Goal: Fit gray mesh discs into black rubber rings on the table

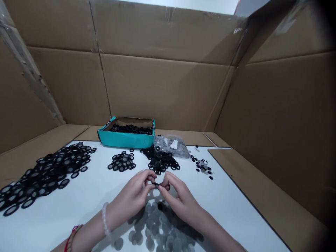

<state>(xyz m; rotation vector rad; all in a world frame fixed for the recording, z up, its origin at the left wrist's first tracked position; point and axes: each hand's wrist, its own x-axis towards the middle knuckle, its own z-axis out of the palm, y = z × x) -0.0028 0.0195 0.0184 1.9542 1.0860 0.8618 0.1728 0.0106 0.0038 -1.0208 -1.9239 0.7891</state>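
Above the middle of the white table, my left hand (143, 185) and my right hand (174, 189) meet, fingertips pinching a thin black ring (155, 184) between them, seen nearly edge-on. Whether a disc sits inside it I cannot tell. Below my hands lies a loose spread of grey translucent discs (154, 224), partly under my right forearm. Just beyond my fingers is a heap of black rings (161, 161). To its left is a smaller pile of rings (122, 161), some with grey centres.
A long heap of black rings with grey centres (52, 171) covers the left side. At the back stand a teal box (126, 140) of black rings and a clear plastic bag (172, 147). Small pieces (203, 165) lie scattered right. Cardboard walls (165, 87) enclose the table.
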